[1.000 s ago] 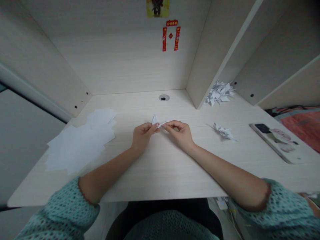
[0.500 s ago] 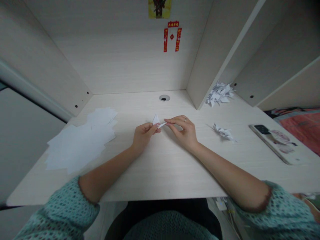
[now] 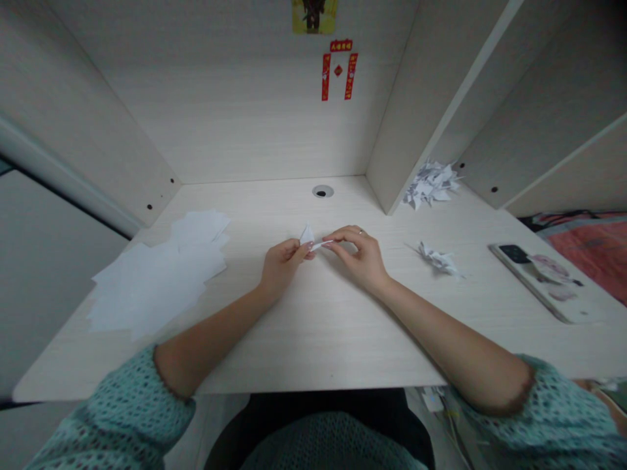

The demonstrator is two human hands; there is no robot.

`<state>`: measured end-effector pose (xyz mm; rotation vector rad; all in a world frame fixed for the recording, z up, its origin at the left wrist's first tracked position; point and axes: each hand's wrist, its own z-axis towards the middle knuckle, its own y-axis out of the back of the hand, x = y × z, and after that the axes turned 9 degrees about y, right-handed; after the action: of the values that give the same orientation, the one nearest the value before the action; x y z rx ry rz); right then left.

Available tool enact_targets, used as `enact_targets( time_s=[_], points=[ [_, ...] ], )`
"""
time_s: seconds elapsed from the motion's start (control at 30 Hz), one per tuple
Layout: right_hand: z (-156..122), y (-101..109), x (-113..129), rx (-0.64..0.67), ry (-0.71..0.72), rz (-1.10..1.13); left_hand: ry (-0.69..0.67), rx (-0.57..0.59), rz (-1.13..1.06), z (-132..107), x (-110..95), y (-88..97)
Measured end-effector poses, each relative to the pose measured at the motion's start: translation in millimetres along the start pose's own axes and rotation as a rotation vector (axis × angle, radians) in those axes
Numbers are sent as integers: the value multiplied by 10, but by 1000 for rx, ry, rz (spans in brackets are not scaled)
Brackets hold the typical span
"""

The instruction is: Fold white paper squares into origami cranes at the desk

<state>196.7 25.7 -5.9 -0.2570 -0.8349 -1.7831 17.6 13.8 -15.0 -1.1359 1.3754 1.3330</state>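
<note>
Over the middle of the desk, a small piece of folded white paper (image 3: 306,234) is held between both hands. My left hand (image 3: 283,262) pinches its body between thumb and fingers, with one pointed flap standing up above the fingertips. With thumb and index finger, my right hand (image 3: 360,256) grips a narrow pointed end that sticks out to the right. The fingers hide part of the folds. To the right lies a small group of folded white paper pieces (image 3: 438,260), apart from the hands.
Overlapping white paper sheets (image 3: 161,281) cover the desk's left side. A heap of folded paper pieces (image 3: 431,184) sits beyond the upright divider (image 3: 416,117). A phone (image 3: 543,282) lies at the right, and a round cable hole (image 3: 322,191) is near the back panel.
My right fingers have shifted slightly on the narrow paper end, which now looks thinner and turned more edge-on. My left hand keeps its hold.
</note>
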Motion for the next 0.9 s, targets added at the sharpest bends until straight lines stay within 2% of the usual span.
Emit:
enact_targets(
  time_s=[0.3,0.6,0.9],
  points=[
    [-1,77,-5,55,156,-181,67,22,-80,19,-25,-8],
    [-17,53,-17,26,117,-133,70,35,-82,19,-29,-7],
    [-22,23,36,-55,74,-80,46,191,-88,11,10,-14]
  ],
)
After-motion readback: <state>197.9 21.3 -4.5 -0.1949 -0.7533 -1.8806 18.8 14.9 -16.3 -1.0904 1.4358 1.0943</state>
